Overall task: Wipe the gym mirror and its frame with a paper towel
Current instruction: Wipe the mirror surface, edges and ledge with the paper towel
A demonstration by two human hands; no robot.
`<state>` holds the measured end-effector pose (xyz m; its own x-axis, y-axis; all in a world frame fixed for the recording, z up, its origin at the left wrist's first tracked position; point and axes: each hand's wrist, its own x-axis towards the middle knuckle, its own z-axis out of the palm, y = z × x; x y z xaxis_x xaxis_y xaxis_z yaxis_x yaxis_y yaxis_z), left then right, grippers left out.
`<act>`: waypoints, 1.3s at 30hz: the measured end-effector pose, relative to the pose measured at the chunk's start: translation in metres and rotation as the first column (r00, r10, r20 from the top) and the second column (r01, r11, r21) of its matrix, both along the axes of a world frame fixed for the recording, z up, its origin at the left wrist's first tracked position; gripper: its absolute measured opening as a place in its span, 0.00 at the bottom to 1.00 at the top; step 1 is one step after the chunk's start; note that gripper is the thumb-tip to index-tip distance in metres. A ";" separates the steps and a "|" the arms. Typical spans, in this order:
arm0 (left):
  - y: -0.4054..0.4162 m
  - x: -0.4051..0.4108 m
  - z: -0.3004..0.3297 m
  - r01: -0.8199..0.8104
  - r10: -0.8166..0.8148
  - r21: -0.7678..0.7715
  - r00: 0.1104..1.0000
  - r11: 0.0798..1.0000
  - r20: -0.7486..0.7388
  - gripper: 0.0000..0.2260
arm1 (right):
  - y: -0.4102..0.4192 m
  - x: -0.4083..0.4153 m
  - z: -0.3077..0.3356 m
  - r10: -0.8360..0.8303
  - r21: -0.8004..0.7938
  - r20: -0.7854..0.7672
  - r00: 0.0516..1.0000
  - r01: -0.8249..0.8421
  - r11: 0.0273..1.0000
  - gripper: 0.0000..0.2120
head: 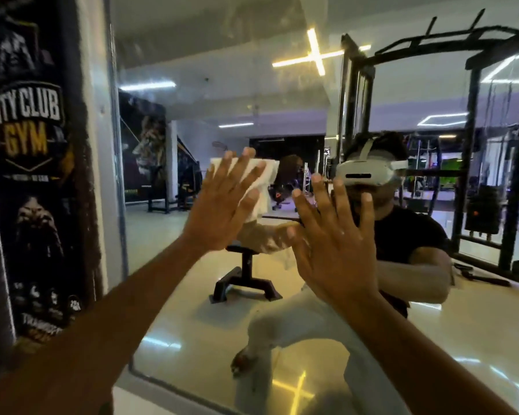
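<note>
Head view looks straight at the gym mirror (192, 94), which fills the scene from about 10 o'clock across to 3 o'clock. Its frame (114, 139) runs as a thin pale strip down the left edge and along the bottom edge near 7 o'clock. At roughly 11 o'clock from centre, the left hand (222, 205) lies flat with fingers spread and straight, pressing a white paper towel (264, 187) against the glass; the towel shows between and beyond the fingers, up and to their right. Just beside it, near the middle, the right hand (330, 241) is also flat and spread, holding nothing, its fingers at or near the glass; actual contact cannot be told. At 9 o'clock a dark poster (27, 175) reading "CITY CLUB GYM" covers the wall beside the frame. Reflected in the glass are a black bench (243, 277) and a black rack (492, 145).
</note>
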<state>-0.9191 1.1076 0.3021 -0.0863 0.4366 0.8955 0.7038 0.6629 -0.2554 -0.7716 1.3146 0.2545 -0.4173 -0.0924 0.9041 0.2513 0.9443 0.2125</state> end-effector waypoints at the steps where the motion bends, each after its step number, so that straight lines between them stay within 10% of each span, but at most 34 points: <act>1: -0.014 -0.011 0.012 -0.020 0.020 0.025 1.000 0.999 0.008 0.26 | 0.001 0.001 -0.001 0.018 0.000 0.005 1.000 -0.018 1.000 0.32; 5: 0.004 -0.004 0.044 -0.119 -0.065 0.559 0.952 0.820 0.299 0.27 | 0.005 0.003 -0.003 0.074 -0.004 0.000 0.997 -0.074 0.997 0.32; 11: 0.014 0.021 -0.045 0.032 -0.044 0.080 0.986 0.996 0.163 0.26 | 0.014 0.006 -0.006 0.106 0.026 0.033 0.994 -0.107 0.994 0.32; 16: 0.026 0.023 -0.048 -0.161 -0.038 0.463 0.919 0.871 0.392 0.27 | 0.018 0.013 -0.016 0.145 0.021 0.048 0.988 -0.146 0.989 0.31; 22: 0.033 0.046 -0.117 0.006 0.009 -0.190 0.997 0.982 0.077 0.30 | 0.036 0.048 -0.024 0.094 -0.067 0.014 0.996 -0.092 0.993 0.32; 26: 0.044 0.043 -0.102 -0.202 0.042 0.381 0.920 0.902 0.389 0.26 | 0.051 0.062 -0.040 0.049 -0.073 0.028 0.998 -0.047 0.996 0.31; 32: 0.044 0.057 -0.150 0.016 0.008 -0.255 0.996 0.967 0.092 0.28 | 0.056 0.066 -0.041 0.005 -0.025 0.054 0.999 -0.004 1.000 0.30; 36: 0.046 0.043 -0.102 -0.151 0.058 0.289 0.950 0.945 0.308 0.26 | 0.053 0.063 -0.043 -0.001 -0.025 0.033 0.999 0.002 1.000 0.29; 39: 0.089 0.080 -0.139 -0.057 0.033 0.095 0.970 0.994 0.240 0.27 | 0.053 0.065 -0.042 -0.004 -0.025 0.044 0.999 0.005 1.000 0.29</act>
<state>-0.8386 1.1963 0.1632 -0.3198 0.3361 0.8858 0.7051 0.7090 -0.0145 -0.7067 1.3675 0.2126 -0.4567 -0.0679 0.8870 0.2462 0.9485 0.1994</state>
